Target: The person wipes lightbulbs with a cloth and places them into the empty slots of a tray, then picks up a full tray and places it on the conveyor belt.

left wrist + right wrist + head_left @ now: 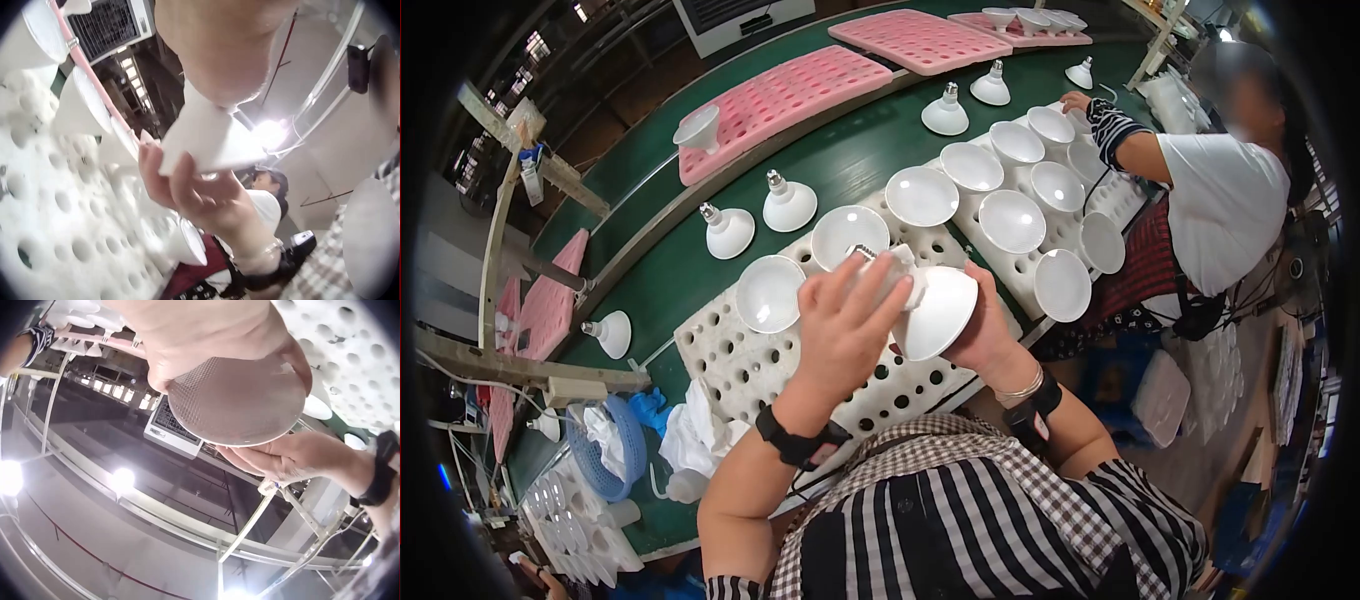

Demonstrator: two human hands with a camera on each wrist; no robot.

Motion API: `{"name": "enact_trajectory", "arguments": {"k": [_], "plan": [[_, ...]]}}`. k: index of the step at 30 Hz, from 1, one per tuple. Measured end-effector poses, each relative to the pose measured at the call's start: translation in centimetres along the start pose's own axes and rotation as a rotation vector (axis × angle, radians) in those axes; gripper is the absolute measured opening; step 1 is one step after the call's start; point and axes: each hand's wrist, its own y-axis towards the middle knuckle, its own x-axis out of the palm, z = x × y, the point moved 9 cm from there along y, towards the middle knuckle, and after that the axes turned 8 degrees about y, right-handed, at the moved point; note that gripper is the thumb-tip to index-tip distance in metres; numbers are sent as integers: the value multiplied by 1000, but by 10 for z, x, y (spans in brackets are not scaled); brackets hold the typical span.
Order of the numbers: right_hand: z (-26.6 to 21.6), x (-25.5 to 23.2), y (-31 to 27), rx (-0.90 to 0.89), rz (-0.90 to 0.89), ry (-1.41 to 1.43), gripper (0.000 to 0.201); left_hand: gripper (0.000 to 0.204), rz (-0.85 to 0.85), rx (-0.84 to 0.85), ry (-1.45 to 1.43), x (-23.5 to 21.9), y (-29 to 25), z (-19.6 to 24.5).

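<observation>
A white cone-shaped reflector lamp bulb point(938, 312) is held tilted above the foam tray, its wide end toward the right. My right hand point(992, 335) grips it by the rim, fingers curled round the edge in the left wrist view. Around the narrow neck, my left hand point(847, 325) wraps its fingers, with a bit of white cloth point(900, 262) showing beside them. The metal screw base pokes out past the left fingers. In the right wrist view the bulb's textured lens point(240, 403) faces the camera, and the left hand point(281, 456) lies behind it.
White foam trays point(735, 355) with holes carry several bulbs, lens up, including one bulb point(771, 293) close by. Other bulbs point(728, 230) stand base-up on the green bench point(662, 262). Pink trays point(790, 100) lie behind a rail. A person point(1225, 200) works at right. A blue basket point(612, 470) sits left.
</observation>
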Motion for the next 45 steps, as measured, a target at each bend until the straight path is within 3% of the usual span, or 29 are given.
{"name": "enact_trajectory", "arguments": {"k": [2, 4, 5, 6, 8, 10, 12, 14, 16, 18, 20, 23, 27, 29, 30, 32, 33, 36, 38, 40, 41, 43, 45], "plan": [[11, 4, -5, 151, -22, 69, 63, 30, -2, -45, 60, 10, -2, -26], [11, 0, -7, 193, -28, 137, 70, 32, -89, -458, -194, 35, -17, -86], [17, 7, -12, 281, -97, 129, 72, 33, -75, -759, -841, 55, -27, -108], [24, 13, -16, 373, -165, 121, 74, 33, -72, -761, -841, 53, -29, -107], [23, 6, -12, 367, -128, 124, 80, 36, -64, -1006, -1619, 67, -40, -86], [31, 6, -13, 491, -133, 170, 83, 42, -43, -943, -1585, 67, -42, -74], [34, 7, -14, 499, -161, 84, 82, 43, -270, -864, -1311, 68, -41, -63], [40, 12, -15, 513, -190, -1, 80, 40, -195, -902, -1372, 68, -38, -65], [11, 6, -3, 104, -55, -264, 89, 36, -161, -1071, -1378, 76, -48, -76], [5, -11, -2, 10, -24, -345, 93, 33, -135, -1119, -1375, 79, -51, -78], [-11, 1, -6, -316, -186, -749, 104, 34, -88, -1204, -1358, 81, -54, -78], [-18, -1, -2, -467, -259, -831, 109, 36, -114, -1263, -1372, 88, -56, -74], [-12, 3, 2, -332, -251, -634, 100, 34, -114, -1251, -1424, 91, -52, -70], [-7, -2, 3, -214, -63, -327, 83, 32, 68, -1064, -1267, 75, -41, -76], [-10, -4, 6, -217, -64, -327, 83, 32, 68, -1060, -1269, 72, -40, -72], [-3, -8, 13, -104, -73, -293, 69, 38, -47, -209, -111, 20, -2, -18], [-1, -7, 12, -132, -24, -271, 66, 42, -39, -47, -117, 17, -1, 7], [7, -18, 7, -38, -2, -150, 68, 44, -27, -32, 58, 16, 1, -15], [15, -19, 5, 54, -66, -102, 71, 33, -20, -64, 109, 24, -4, -48], [23, -12, -1, 170, -120, 60, 74, 30, -80, -563, -408, 57, -29, -111], [25, -11, -1, 223, -119, 98, 78, 30, -79, -561, -408, 55, -30, -111], [28, -10, 0, 293, -116, 139, 80, 43, -197, -1094, -1448, 98, -63, -104], [33, -9, -1, 368, -113, 172, 82, 50, -271, -1021, -1460, 92, -60, -88]]}}
